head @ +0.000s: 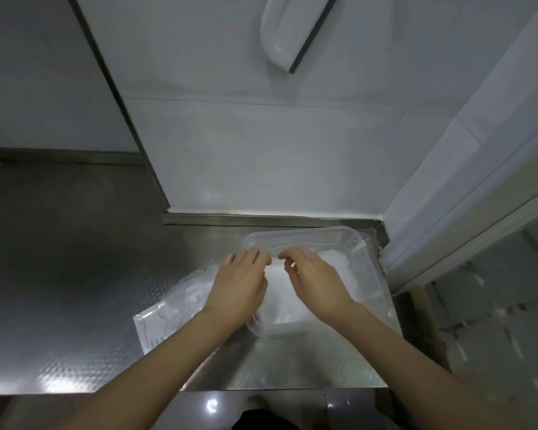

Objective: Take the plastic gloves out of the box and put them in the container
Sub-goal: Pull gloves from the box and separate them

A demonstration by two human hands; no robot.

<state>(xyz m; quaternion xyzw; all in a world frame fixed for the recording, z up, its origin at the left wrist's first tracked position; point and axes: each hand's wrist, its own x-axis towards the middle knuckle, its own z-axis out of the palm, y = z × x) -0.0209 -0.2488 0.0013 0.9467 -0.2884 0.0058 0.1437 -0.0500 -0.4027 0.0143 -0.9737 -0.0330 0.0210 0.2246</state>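
Both hands hover close together at the centre of the frame, over a clear plastic container that sits on the steel counter in the right-hand corner, near the wall. The left hand reaches in over the container's left edge with its back upward. Its fingers are only gently bent and lie side by side, their tips pointing toward the far rim. The right hand comes in from the lower right. Its fingers are curled more tightly, with the thumb and forefinger drawn near each other just right of the left fingertips. The two hands almost meet, with a narrow gap between them. Whether either hand has a thin glove between its fingers cannot be told, because the film is too pale and blurred there. The plastic gloves lie as a white, crumpled heap inside the container, under and between the hands, and spread toward its right wall. To the lower left, partly under the left wrist, a clear plastic packet with a printed outline of a hand lies flat on the counter and touches the container's left side. A white fixture hangs on the wall at the top of the frame.
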